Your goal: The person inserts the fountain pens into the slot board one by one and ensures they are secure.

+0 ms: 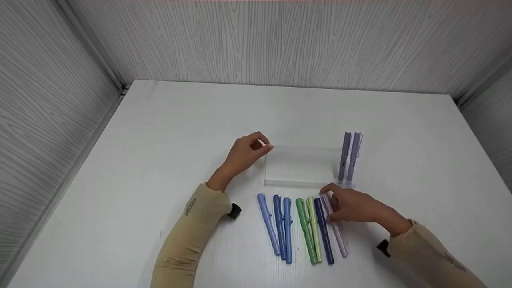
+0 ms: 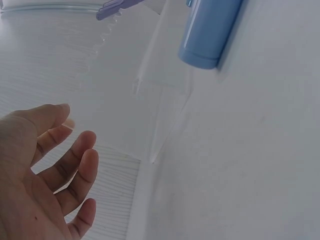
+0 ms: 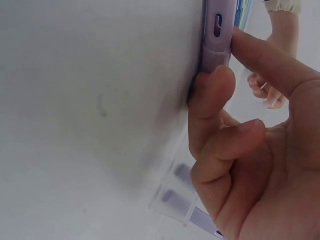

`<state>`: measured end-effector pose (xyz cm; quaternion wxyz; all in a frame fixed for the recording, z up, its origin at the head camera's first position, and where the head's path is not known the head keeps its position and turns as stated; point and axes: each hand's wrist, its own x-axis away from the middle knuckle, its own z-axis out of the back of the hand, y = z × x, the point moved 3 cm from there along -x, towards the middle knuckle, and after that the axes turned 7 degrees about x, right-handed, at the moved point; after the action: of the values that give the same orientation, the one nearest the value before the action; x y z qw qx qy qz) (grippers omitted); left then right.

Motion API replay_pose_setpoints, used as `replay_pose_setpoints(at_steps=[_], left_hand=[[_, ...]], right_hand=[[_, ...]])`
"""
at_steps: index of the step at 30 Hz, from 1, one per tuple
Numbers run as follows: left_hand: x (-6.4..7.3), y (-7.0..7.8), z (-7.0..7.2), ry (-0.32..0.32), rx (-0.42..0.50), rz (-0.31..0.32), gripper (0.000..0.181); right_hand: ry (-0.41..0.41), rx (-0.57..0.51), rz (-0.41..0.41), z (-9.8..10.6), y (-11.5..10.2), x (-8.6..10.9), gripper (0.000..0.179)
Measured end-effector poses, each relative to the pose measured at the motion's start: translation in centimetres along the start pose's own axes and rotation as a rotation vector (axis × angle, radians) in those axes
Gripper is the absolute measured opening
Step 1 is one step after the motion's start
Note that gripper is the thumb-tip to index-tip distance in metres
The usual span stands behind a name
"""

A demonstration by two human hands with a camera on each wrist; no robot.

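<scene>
A clear pen stand [image 1: 302, 166] stands mid-table, with two purple pens [image 1: 355, 154] upright at its right end. My left hand [image 1: 247, 153] pinches the stand's upper left corner between thumb and forefinger; its other fingers [image 2: 80, 180] are loosely bent. In front of the stand, my right hand [image 1: 356, 205] grips a lilac pen [image 1: 341, 242] near its upper end. In the right wrist view, thumb and fingers close on the sides of that lilac pen [image 3: 220, 25], which lies along the tabletop. The hand covers part of it.
Left of the lilac pen lie a navy pen [image 1: 325, 236], a yellow-green pen [image 1: 315, 232] and a green pen [image 1: 305, 232]. Farther left are a blue pen [image 1: 288, 232], a darker blue pen [image 1: 279, 228] and a periwinkle pen [image 1: 269, 224]. Wood-grain panels [image 1: 256, 44] border the white table [image 1: 192, 116].
</scene>
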<state>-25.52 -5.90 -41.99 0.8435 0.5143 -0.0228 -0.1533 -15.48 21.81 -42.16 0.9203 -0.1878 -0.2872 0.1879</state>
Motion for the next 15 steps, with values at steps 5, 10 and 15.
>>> replay_pose_setpoints(at_steps=[5, 10, 15], left_hand=[[-0.1, 0.1, 0.0, 0.0, 0.004, -0.015, 0.021], [0.1, 0.1, 0.0, -0.006, 0.003, -0.006, 0.021], [-0.1, 0.2, 0.1, 0.003, 0.002, -0.009, 0.021]], right_hand=[[0.013, 0.013, 0.034, 0.2, 0.1, 0.4, 0.063], [0.031, 0.002, 0.05, 0.7, 0.1, 1.2, 0.064], [0.107, -0.015, 0.094, 1.8, 0.1, 2.0, 0.063]])
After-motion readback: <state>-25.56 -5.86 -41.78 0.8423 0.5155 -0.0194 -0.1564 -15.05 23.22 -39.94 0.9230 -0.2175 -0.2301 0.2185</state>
